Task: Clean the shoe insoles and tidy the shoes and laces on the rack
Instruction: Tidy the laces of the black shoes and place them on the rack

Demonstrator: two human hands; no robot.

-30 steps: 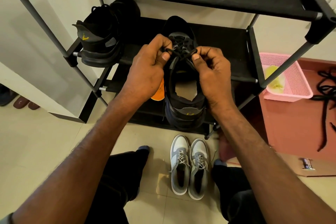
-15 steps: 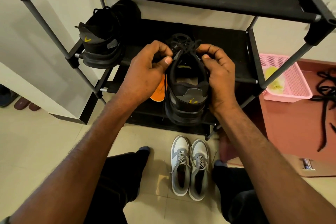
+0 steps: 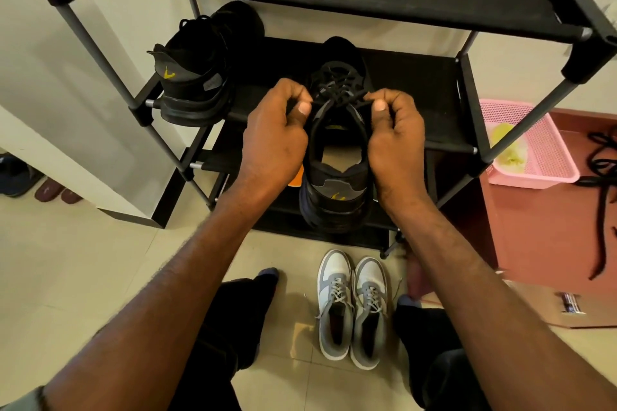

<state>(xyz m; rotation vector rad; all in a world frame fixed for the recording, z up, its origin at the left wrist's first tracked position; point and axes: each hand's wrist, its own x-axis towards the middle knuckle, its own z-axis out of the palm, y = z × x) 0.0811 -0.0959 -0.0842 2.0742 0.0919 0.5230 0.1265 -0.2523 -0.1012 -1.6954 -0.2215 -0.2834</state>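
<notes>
A black sneaker point(image 3: 337, 200) with a yellow heel logo is held in front of the black shoe rack point(image 3: 434, 130), heel toward me. My left hand point(image 3: 277, 140) pinches one end of its black laces point(image 3: 337, 90), and my right hand point(image 3: 394, 137) pinches the other end, both at the shoe's tongue. Its twin, a second black sneaker point(image 3: 197, 77), sits on the rack's middle shelf at the left. An orange insole point(image 3: 296, 181) peeks out behind my left wrist on a lower shelf.
A grey-and-white pair of sneakers point(image 3: 352, 307) stands on the tiled floor between my knees. A pink basket point(image 3: 547, 157) with a yellow cloth lies right of the rack on a red mat, with loose black laces point(image 3: 604, 177) beyond. Slippers point(image 3: 50, 190) lie far left.
The held sneaker tipped up and then came back down slightly toward me. Both hands shifted apart along the laces while still pinching them at the tongue.
</notes>
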